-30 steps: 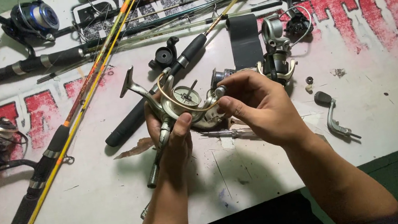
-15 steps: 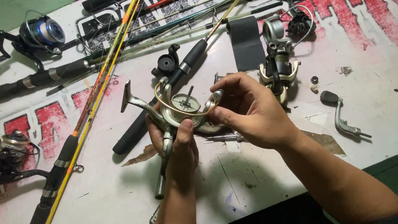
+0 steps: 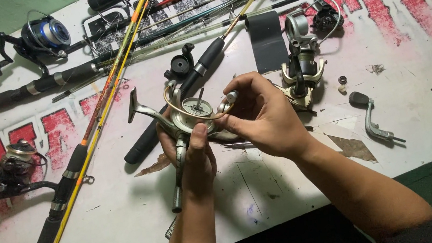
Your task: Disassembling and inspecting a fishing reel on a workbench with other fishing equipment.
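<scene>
The left hand (image 3: 193, 150) is clamping the stripped reel (image 3: 185, 114) while the right hand (image 3: 261, 113) is pinching its bail end, risking a slip onto the surface (image 3: 130, 225) below the reel.

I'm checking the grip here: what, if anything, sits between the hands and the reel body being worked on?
Nothing visible. The left hand grips the silver reel body from below, and the right hand has its fingertips directly on the reel's right side. Both touch it.

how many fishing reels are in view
4: one held in both hands at centre, a blue one top left, a dark one at the left edge, a silver one right of centre. Others may hide among the rods.
</scene>
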